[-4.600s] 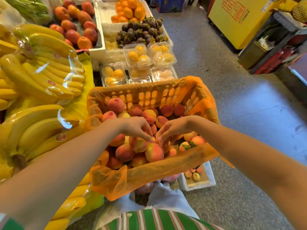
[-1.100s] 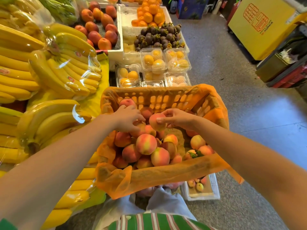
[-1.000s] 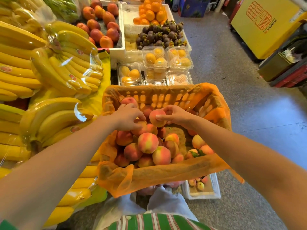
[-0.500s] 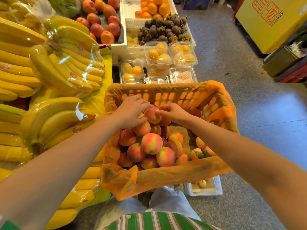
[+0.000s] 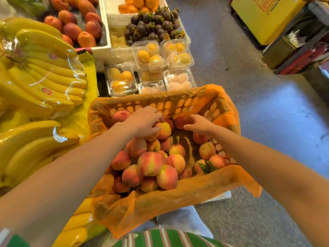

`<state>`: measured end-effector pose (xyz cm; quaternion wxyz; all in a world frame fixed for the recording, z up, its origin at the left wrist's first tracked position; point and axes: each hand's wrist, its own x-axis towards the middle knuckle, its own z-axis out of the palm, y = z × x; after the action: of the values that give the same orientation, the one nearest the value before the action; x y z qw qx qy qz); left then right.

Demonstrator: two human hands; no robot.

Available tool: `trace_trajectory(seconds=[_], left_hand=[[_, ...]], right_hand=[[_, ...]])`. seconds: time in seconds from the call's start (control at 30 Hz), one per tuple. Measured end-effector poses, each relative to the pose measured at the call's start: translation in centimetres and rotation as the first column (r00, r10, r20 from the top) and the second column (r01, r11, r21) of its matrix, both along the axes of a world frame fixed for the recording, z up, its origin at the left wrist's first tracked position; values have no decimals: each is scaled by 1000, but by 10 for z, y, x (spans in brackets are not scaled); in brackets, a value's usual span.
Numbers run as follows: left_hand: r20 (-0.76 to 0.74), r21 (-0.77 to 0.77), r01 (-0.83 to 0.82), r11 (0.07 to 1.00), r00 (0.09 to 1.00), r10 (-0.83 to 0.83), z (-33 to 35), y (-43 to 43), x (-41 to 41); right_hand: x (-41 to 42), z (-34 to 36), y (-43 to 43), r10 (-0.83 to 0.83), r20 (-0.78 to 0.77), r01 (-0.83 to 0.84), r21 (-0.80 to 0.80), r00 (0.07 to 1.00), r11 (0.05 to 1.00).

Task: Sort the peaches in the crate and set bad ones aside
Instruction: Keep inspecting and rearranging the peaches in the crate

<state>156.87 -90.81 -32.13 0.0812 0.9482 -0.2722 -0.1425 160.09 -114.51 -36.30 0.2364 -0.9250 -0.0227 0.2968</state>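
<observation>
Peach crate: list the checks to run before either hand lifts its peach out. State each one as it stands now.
1. Left grip: ok. The left hand curls round a yellow-orange peach at the far end of the crate.
2. Right grip: ok. The right hand has its fingers curled on a red peach by the far wall.
3. Blemishes on the held peaches: cannot tell. The fingers cover much of each.
4. Room to put good ones back: ok. Bare crate floor shows to the right of the peach pile.
5. Spot for bad ones: cannot tell. None can be identified in this view.
</observation>
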Motion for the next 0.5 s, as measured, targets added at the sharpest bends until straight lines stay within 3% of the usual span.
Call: trace_trajectory(seconds=[0.23, 0.5], left_hand=[[-215, 47, 53, 997, 976, -42, -21, -17, 13], [-220, 5, 27, 1000, 975, -25, -25, -18, 17]], right_hand=[[10, -34, 1, 67, -25, -70, -119, 997, 990], [-7, -52, 14, -21, 216, 69, -214, 976, 974]])
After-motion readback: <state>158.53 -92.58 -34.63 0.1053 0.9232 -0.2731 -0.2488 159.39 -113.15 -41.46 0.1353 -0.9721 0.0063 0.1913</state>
